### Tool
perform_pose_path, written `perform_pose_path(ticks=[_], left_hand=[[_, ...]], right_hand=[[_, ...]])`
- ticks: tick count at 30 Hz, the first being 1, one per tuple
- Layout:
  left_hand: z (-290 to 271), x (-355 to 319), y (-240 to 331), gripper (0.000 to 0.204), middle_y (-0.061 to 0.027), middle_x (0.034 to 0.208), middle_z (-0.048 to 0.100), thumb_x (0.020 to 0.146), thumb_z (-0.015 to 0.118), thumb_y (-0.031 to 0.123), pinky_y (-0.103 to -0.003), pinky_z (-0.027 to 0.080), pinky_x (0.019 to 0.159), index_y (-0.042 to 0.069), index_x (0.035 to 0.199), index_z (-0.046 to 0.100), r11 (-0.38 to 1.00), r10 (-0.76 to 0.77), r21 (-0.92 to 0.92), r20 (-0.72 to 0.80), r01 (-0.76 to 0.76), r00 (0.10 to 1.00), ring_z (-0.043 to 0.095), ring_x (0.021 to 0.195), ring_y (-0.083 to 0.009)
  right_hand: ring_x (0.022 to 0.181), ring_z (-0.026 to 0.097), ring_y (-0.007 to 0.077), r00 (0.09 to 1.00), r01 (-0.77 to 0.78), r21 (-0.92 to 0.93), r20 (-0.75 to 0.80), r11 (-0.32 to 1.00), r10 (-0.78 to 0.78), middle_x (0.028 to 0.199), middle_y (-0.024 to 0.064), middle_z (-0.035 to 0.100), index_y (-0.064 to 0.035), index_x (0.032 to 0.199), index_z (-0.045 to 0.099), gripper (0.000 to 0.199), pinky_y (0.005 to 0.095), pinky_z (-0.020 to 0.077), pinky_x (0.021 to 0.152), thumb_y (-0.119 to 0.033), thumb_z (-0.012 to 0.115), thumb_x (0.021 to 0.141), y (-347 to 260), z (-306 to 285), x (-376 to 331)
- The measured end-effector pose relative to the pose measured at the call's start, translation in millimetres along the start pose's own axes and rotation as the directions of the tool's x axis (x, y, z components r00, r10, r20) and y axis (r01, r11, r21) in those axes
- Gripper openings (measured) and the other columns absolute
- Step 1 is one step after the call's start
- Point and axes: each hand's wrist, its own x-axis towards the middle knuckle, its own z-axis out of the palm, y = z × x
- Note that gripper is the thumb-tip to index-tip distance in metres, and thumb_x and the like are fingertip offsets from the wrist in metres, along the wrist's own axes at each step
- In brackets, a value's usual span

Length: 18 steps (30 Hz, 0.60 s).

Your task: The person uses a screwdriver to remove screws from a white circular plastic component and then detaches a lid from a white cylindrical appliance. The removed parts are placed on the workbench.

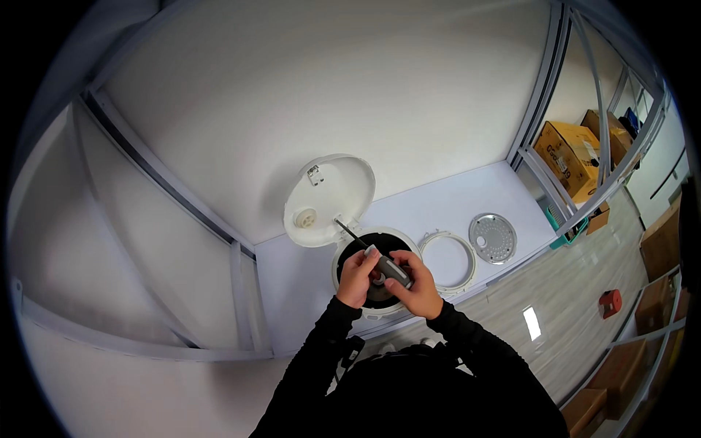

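A white rice cooker (340, 271) stands on the white table with its round lid (328, 197) swung open and upright at the back. My left hand (357, 277) and my right hand (415, 284) are both over the cooker's dark opening, gripping the grey handle of a screwdriver (389, 268). Its thin dark shaft (349, 232) points up and left to the hinge where the lid meets the body.
To the right of the cooker on the table (467, 201) lie a white ring (447, 260) and a round perforated metal plate (493, 238). Cardboard boxes (568, 157) are stacked on the floor at the right, with a small red object (610, 303) near them.
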Motion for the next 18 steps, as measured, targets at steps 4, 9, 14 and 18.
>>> perform_pose_path(ticks=[4, 9, 14, 18], left_hand=[[5, -8, 10, 0.029, -0.0020, 0.097, 0.065, 0.106, 0.061, 0.029, -0.029, 0.048, 0.077, 0.002, 0.114, 0.067, 0.994, 0.010, -0.111, 0.051, -0.004, 0.999, 0.062, 0.088, -0.0116], [3, -9, 13, 0.030, -0.0029, 0.101, 0.066, 0.107, 0.060, 0.030, -0.031, 0.050, 0.083, 0.002, 0.117, 0.066, 0.993, 0.002, -0.116, 0.069, 0.006, 0.998, 0.063, 0.093, -0.0133], [-10, 3, -4, 0.030, -0.0019, 0.100, 0.065, 0.107, 0.060, 0.030, -0.029, 0.048, 0.080, 0.003, 0.117, 0.066, 0.994, -0.045, 0.096, 0.014, 0.044, 0.999, 0.060, 0.089, -0.0113], [-15, 6, -10, 0.029, -0.0044, 0.106, 0.066, 0.108, 0.058, 0.028, -0.031, 0.051, 0.087, 0.001, 0.118, 0.065, 0.999, -0.012, -0.034, 0.090, 0.015, 0.996, 0.063, 0.096, -0.0146]], right_hand=[[0.090, 0.061, 0.0102, 0.943, -0.330, 0.312, 0.151, 0.891, 0.296, 0.108, 0.0041, 0.061, -0.0035, 0.137, 0.053, 0.043, 0.0265, 0.0508, 0.081, -0.012, 0.069, 0.097, -9, -11, 6], [0.091, 0.062, 0.0116, 0.965, -0.236, 0.119, 0.142, 0.964, 0.219, 0.111, 0.0064, 0.064, -0.0053, 0.137, 0.054, 0.047, 0.0284, 0.0518, 0.083, -0.010, 0.073, 0.094, -5, -8, 7], [0.099, 0.063, 0.0132, 0.998, 0.057, -0.057, 0.036, 0.997, -0.055, 0.110, 0.0057, 0.064, -0.0054, 0.137, 0.054, 0.050, 0.0302, 0.0521, 0.087, -0.008, 0.075, 0.092, -1, 3, 2], [0.101, 0.063, 0.0131, 0.997, -0.071, 0.176, 0.052, 0.982, 0.063, 0.110, 0.0057, 0.065, -0.0046, 0.138, 0.054, 0.050, 0.0298, 0.0517, 0.089, -0.008, 0.074, 0.093, -5, -1, 2]])
